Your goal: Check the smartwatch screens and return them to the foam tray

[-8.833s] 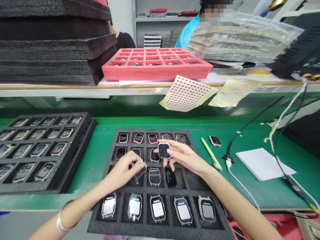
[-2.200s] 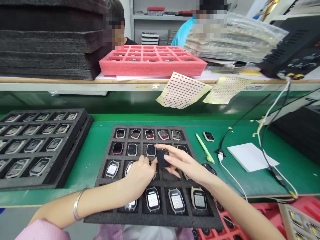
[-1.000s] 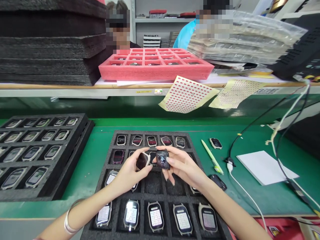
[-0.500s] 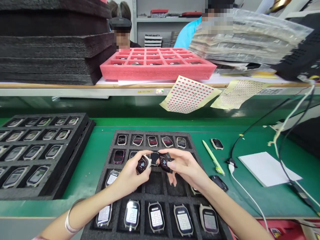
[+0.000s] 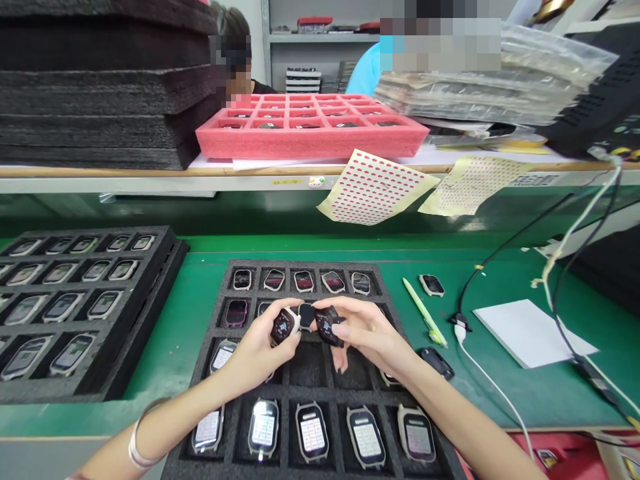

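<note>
My left hand (image 5: pixel 267 347) is closed on a light-cased smartwatch (image 5: pixel 285 325), its dark dial lit with a small figure. Close beside it, my right hand (image 5: pixel 373 333) grips a black smartwatch (image 5: pixel 327 325) with a similar lit face, thumb on its edge. Both watches are tilted toward me, above a black foam tray (image 5: pixel 210 390). Watch heads lie in the tray's compartments; in the front row, one watch (image 5: pixel 311 432) shows a bright white screen. Two middle compartments below my hands hold no watch. My forearms hide some of the others.
At left, another foam tray (image 5: pixel 115 333) holds more watches. To the right lie a green pen (image 5: pixel 423 310), a single watch (image 5: pixel 431 285), a black part (image 5: pixel 437 362), white paper (image 5: pixel 530 333) and cables (image 5: pixel 493 363). A pink foam tray (image 5: pixel 310 141) sits on the shelf; people are behind it.
Both hands keep hold of their watches, and the watches have turned slightly. The whole view has shifted a little. A person in the background has turned their head.
</note>
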Demonstrator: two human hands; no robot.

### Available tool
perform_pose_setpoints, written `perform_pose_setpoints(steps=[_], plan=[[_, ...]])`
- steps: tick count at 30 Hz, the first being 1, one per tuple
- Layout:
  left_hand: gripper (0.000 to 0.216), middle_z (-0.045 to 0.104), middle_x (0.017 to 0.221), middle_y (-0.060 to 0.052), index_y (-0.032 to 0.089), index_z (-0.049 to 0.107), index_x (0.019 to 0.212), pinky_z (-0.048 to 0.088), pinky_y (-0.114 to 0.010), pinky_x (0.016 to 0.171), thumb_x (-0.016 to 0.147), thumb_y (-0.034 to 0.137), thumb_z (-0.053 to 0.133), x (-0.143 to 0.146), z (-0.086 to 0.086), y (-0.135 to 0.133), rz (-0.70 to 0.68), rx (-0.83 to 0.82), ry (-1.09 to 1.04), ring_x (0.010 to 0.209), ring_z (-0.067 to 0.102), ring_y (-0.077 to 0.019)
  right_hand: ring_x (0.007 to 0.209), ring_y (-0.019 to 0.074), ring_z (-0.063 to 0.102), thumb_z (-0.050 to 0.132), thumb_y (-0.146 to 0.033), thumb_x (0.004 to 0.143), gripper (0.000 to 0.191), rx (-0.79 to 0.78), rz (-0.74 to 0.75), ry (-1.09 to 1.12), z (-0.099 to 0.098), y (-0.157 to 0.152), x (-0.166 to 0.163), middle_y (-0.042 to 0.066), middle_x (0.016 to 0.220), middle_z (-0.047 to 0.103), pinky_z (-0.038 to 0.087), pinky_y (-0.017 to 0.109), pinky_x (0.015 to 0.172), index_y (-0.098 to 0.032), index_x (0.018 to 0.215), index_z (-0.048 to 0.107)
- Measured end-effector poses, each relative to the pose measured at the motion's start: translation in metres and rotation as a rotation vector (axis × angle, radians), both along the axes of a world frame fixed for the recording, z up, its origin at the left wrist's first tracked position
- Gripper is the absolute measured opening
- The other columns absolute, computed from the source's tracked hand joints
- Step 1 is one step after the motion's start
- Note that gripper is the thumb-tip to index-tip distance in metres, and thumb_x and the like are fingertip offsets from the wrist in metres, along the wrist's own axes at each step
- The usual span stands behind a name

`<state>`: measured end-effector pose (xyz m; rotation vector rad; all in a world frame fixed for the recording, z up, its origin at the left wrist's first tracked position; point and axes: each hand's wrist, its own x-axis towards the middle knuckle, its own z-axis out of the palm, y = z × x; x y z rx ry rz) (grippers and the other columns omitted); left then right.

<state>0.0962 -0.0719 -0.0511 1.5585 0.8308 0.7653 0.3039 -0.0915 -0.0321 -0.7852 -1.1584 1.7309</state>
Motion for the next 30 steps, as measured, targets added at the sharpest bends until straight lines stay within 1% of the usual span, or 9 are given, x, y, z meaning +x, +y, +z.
perform_pose_setpoints(steps=[3, 6, 8, 10, 14, 17, 22, 27, 30], plan=[[0.039, 0.060, 0.106, -0.005, 0.019, 0.046, 0.121, 0.041, -0.030, 0.092, 0.083, 0.015, 0.052, -0.0006, 0.0011, 0.0000, 0.005, 0.002, 0.015, 0.107, 0.054, -0.0220, 0.047, 0.0137, 0.066, 0.069, -0.025, 0.082, 0.033, -0.004, 0.006, -0.013, -0.0005, 0.0004, 0.0000, 0.010, 0.096, 0.068, 0.057, 0.024, 0.042, -0.016, 0.114, 0.062], [0.040, 0.059, 0.106, -0.004, 0.020, 0.045, 0.122, 0.041, -0.029, 0.091, 0.083, 0.015, 0.052, -0.0011, 0.0023, -0.0003, 0.035, 0.023, 0.010, 0.110, 0.052, -0.0222, 0.048, 0.0142, 0.066, 0.069, -0.025, 0.082, 0.035, 0.004, 0.016, -0.015, -0.0006, 0.0003, 0.0001, 0.010, 0.097, 0.068, 0.057, 0.025, 0.044, -0.016, 0.115, 0.062], [0.040, 0.060, 0.104, -0.004, 0.020, 0.046, 0.121, 0.041, -0.029, 0.091, 0.082, 0.014, 0.052, -0.0010, 0.0025, -0.0005, 0.029, 0.036, 0.009, 0.110, 0.052, -0.0224, 0.048, 0.0142, 0.066, 0.069, -0.024, 0.082, 0.034, 0.007, 0.019, -0.011, -0.0004, 0.0001, 0.0002, 0.010, 0.098, 0.068, 0.057, 0.024, 0.044, -0.016, 0.115, 0.062], [0.039, 0.061, 0.101, -0.004, 0.019, 0.047, 0.120, 0.041, -0.029, 0.090, 0.081, 0.014, 0.051, -0.0008, 0.0023, -0.0007, 0.019, 0.041, 0.015, 0.109, 0.052, -0.0224, 0.048, 0.0137, 0.066, 0.069, -0.024, 0.083, 0.033, 0.008, 0.019, -0.008, -0.0002, -0.0001, 0.0003, 0.010, 0.099, 0.067, 0.057, 0.024, 0.043, -0.016, 0.114, 0.062], [0.040, 0.061, 0.099, -0.003, 0.020, 0.047, 0.121, 0.041, -0.029, 0.089, 0.081, 0.014, 0.051, -0.0004, 0.0022, -0.0012, 0.049, 0.052, 0.020, 0.108, 0.053, -0.0223, 0.047, 0.0131, 0.066, 0.068, -0.023, 0.083, 0.033, 0.020, 0.014, -0.023, 0.0001, -0.0004, 0.0003, 0.010, 0.096, 0.067, 0.056, 0.023, 0.044, -0.016, 0.114, 0.062], [0.038, 0.062, 0.098, -0.003, 0.020, 0.049, 0.118, 0.041, -0.028, 0.088, 0.081, 0.013, 0.051, -0.0002, 0.0024, -0.0007, 0.037, 0.060, 0.029, 0.105, 0.054, -0.0211, 0.047, 0.0130, 0.065, 0.068, -0.023, 0.083, 0.033, 0.010, 0.010, -0.030, 0.0007, -0.0008, -0.0002, 0.010, 0.097, 0.067, 0.056, 0.023, 0.043, -0.016, 0.114, 0.062], [0.041, 0.060, 0.106, -0.004, 0.020, 0.046, 0.122, 0.042, -0.027, 0.085, 0.082, 0.015, 0.051, -0.0002, 0.0008, 0.0015, 0.052, 0.078, 0.036, 0.097, 0.056, -0.0197, 0.047, 0.0126, 0.065, 0.068, -0.023, 0.084, 0.032, 0.011, 0.009, -0.046, 0.0014, -0.0011, -0.0006, 0.009, 0.094, 0.068, 0.056, 0.023, 0.044, -0.016, 0.114, 0.062], [0.039, 0.059, 0.104, -0.004, 0.020, 0.046, 0.120, 0.040, -0.028, 0.089, 0.082, 0.013, 0.050, -0.0006, -0.0002, 0.0015, 0.047, 0.082, 0.079, 0.103, 0.054, -0.0205, 0.048, 0.0131, 0.065, 0.067, -0.023, 0.084, 0.032, 0.011, 0.028, -0.074, -0.0009, -0.0002, 0.0009, 0.009, 0.094, 0.068, 0.056, 0.023, 0.045, -0.015, 0.115, 0.062], [0.040, 0.059, 0.104, -0.003, 0.020, 0.045, 0.121, 0.039, -0.028, 0.089, 0.082, 0.014, 0.050, -0.0002, -0.0001, 0.0018, 0.054, 0.083, 0.093, 0.102, 0.054, -0.0201, 0.049, 0.0128, 0.066, 0.067, -0.023, 0.085, 0.033, 0.014, 0.021, -0.084, -0.0020, -0.0001, 0.0018, 0.009, 0.095, 0.068, 0.056, 0.022, 0.047, -0.016, 0.116, 0.061]])
